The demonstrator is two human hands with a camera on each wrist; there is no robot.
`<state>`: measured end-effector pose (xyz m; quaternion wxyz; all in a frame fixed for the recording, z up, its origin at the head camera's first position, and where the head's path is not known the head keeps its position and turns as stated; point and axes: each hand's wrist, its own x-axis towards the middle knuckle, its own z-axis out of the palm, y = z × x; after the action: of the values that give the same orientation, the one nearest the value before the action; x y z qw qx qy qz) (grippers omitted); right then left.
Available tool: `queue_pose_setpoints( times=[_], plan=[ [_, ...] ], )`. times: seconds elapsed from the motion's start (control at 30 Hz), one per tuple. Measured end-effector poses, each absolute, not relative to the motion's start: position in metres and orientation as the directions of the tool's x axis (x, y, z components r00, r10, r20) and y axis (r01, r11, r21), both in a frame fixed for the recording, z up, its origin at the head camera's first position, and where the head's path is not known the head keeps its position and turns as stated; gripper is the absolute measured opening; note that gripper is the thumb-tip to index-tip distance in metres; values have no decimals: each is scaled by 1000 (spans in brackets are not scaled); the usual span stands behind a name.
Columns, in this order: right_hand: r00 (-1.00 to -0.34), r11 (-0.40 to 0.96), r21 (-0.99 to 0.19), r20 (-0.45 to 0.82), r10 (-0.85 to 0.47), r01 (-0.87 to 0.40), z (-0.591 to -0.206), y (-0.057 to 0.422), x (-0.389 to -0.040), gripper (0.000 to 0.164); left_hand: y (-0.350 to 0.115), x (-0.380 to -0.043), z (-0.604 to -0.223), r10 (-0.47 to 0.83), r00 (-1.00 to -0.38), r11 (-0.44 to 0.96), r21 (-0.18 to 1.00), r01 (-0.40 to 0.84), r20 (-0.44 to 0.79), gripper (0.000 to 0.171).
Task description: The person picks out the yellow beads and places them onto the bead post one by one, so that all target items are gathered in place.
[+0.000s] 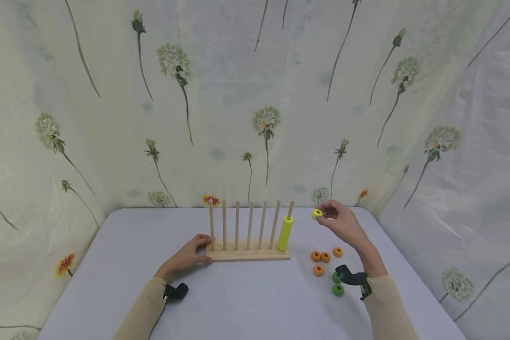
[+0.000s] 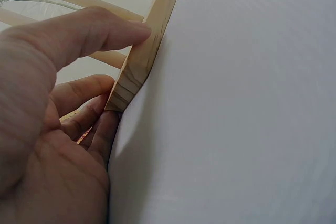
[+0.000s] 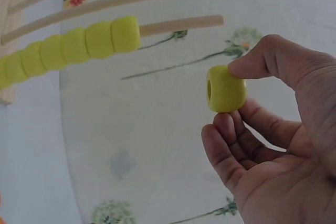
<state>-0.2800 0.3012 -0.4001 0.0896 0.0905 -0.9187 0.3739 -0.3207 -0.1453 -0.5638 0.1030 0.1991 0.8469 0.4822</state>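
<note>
My right hand [image 1: 342,224] pinches a yellow bead [image 3: 227,88] between thumb and fingertips, raised above the table to the right of a wooden peg rack [image 1: 248,255]. The bead's hole faces the rack in the right wrist view. Several yellow beads [image 3: 63,52] are stacked on the rack's rightmost peg [image 3: 184,24], whose top end sticks out bare. The other pegs carry nothing. At the rack's left end, my left hand [image 1: 189,255] grips the base, its thumb on the front edge [image 2: 142,51] and its fingers round the end and back.
Several orange beads [image 1: 325,257] lie on the white table [image 1: 246,302] right of the rack. Nearer the right wrist are green beads [image 1: 337,289], one partly covered by the wrist camera [image 1: 350,275]. A dandelion-patterned cloth [image 1: 221,118] hangs behind the table.
</note>
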Motion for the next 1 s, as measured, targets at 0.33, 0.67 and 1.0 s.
queue_pose_setpoints(
  times=[0.33,0.67,1.0],
  plan=[
    [-959,680,-682,256,-121,-269,-382,287,-290,33,-147,-321,-565,450,-892,437,861,259,40,65],
    [-952,664,-686,267,-150,-297,-368,272,-299,33,-147,-319,-562,446,-894,452,854,257,33,65],
    [-945,631,-704,262,-197,-327,-363,258,-307,35,-147,-319,-562,451,-892,447,859,251,26,66]
  ],
)
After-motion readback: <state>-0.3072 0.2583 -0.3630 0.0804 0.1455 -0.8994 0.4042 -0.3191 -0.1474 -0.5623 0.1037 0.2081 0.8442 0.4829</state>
